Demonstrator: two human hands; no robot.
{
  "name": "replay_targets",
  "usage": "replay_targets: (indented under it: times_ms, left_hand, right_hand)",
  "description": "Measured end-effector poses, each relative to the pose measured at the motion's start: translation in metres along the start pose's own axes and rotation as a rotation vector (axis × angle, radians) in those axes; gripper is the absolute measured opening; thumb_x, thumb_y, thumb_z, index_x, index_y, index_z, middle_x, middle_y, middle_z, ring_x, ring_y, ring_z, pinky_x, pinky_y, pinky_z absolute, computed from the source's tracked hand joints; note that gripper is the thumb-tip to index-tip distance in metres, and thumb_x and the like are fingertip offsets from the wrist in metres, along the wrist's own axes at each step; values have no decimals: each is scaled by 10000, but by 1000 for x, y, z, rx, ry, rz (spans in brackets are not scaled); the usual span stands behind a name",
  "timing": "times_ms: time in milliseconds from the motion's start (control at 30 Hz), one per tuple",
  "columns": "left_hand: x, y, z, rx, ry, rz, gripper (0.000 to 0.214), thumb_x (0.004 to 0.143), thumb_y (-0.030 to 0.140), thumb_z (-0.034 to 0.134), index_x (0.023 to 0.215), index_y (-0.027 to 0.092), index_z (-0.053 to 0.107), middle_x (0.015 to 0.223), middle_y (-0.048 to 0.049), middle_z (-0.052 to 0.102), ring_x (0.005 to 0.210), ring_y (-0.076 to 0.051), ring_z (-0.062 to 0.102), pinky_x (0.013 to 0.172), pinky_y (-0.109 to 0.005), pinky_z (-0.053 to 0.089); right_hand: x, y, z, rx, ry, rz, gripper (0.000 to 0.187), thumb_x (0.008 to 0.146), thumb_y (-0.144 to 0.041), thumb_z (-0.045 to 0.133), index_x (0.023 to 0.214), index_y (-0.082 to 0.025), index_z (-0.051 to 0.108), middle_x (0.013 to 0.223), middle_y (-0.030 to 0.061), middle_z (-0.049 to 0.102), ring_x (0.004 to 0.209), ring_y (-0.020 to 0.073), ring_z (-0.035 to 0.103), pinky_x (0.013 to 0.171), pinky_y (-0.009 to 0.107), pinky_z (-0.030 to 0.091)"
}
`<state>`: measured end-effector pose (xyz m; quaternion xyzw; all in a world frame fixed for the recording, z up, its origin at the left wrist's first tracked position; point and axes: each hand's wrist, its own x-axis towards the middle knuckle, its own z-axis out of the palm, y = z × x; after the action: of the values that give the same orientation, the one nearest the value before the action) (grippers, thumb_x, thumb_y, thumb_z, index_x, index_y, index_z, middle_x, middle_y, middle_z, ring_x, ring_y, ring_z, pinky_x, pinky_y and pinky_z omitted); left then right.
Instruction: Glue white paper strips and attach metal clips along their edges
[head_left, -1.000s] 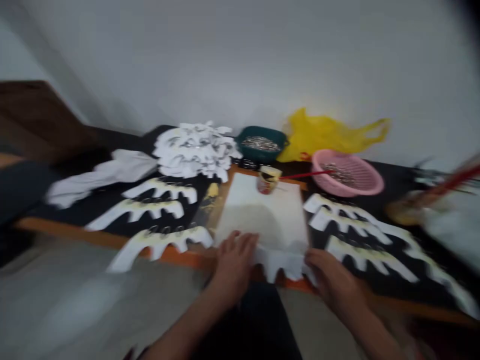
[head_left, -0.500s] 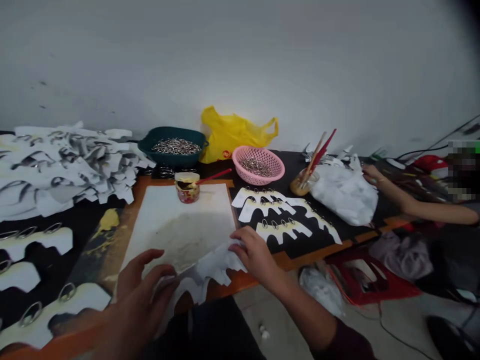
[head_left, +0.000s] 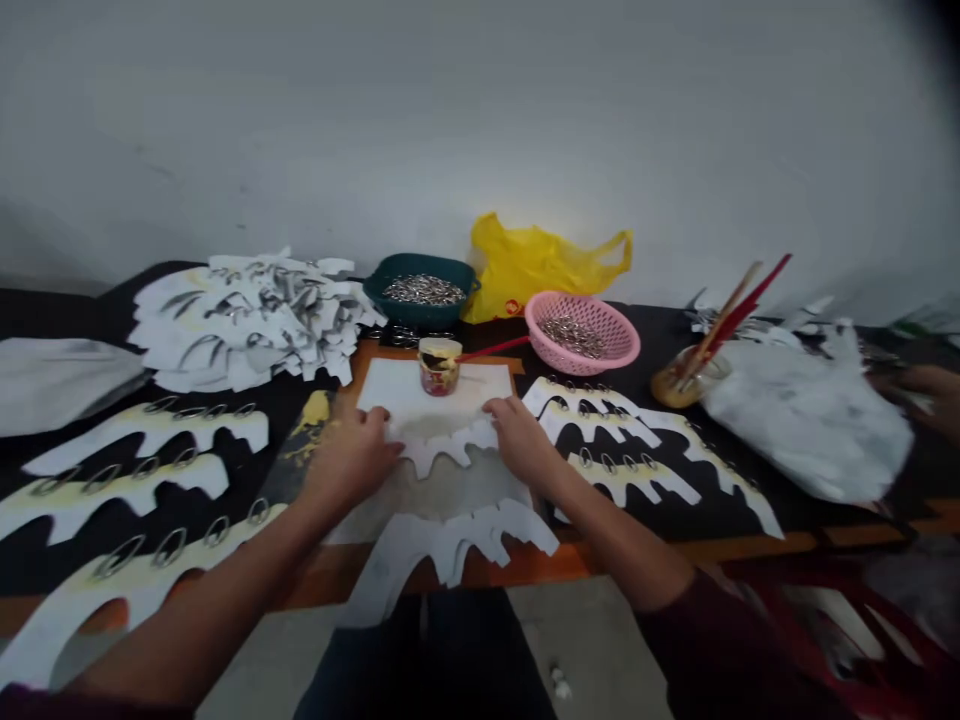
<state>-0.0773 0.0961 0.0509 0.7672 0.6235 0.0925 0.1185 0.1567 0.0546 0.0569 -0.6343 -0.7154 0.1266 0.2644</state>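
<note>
Gripping lightly, left hand point(head_left: 351, 456) and right hand point(head_left: 523, 442) each held one end of a white scalloped cutout point(head_left: 447, 446) on the board point(head_left: 390, 386), near a jar point(head_left: 439, 366)

The upper half of the frame is filled by a plain white wall point(head_left: 480, 120), softly and evenly lit. A black-topped, orange-edged table point(head_left: 750, 548) is set against it. Grey floor point(head_left: 592, 640) is seen at bottom centre.

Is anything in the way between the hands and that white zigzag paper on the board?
Nothing visible is. The left hand and the right hand touch the two ends of the paper. The jar stands behind it on the board, and another paper lies in front of it.
</note>
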Motion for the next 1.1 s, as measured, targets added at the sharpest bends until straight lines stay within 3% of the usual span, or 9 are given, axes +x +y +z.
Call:
replay_targets:
  times_ms: [100,200,333,467,633,733,933,1100]
  left_hand:
    - [11,8,-2,48,94,26,476,717,381,624,1115,144,518,1312,-182,409,1217,-370,375,962,-484,326]
    - [33,27,-4,-143,71,-22,667,628,422,720,1184,153,466,1309,-157,432,1206,-338,391,973,-418,320]
    - [66,48,9,-268,72,-104,721,573,427,757,1166,166,441,1173,-93,554,1095,-271,488,885,-332,373]
    - [77,52,24,-322,130,-128,695,624,416,714,1185,168,386,1160,-78,557,1091,-264,478,843,-326,362]
    - [77,50,27,-339,194,-142,715,620,472,695,1185,198,353,1095,-66,578,1076,-287,476,822,-370,357]
    - [78,50,28,-337,206,-142,628,647,497,665,1120,182,399,1058,-76,580,1078,-289,478,833,-384,340]
    - [80,50,30,-340,218,-159,598,634,567,653,1048,196,432,1030,-87,581,1087,-310,477,866,-414,337]
    - [78,52,30,-366,198,-141,623,674,420,663,1185,203,381,1139,-115,556,1149,-306,439,906,-417,327]
  right_hand:
    - [18,-7,-9,4,121,45,318,825,-185,516,1136,-125,541,1015,136,546,828,210,561,790,359,456]
    - [40,-18,-25,146,153,38,398,821,-332,556,1171,-143,529,886,74,601,710,176,570,684,304,457]
    - [63,-31,-33,219,65,-2,234,876,-335,466,919,-169,625,783,34,663,673,147,602,637,249,434]
    - [78,-34,-25,225,70,22,224,874,-315,460,766,-163,583,657,34,653,556,127,589,563,228,425]
    - [95,-34,-16,556,106,248,230,843,-288,471,641,-183,497,508,3,576,393,103,512,415,210,406]
    - [90,-37,-21,664,125,289,217,852,-294,436,682,-181,508,524,-7,569,382,105,508,376,215,412]
    - [47,-46,-61,606,296,114,258,859,-394,498,770,-161,565,551,-23,566,390,83,498,364,188,399]
    - [31,-21,-81,661,449,191,308,836,-441,540,730,-153,563,535,-17,565,375,80,486,346,189,403]
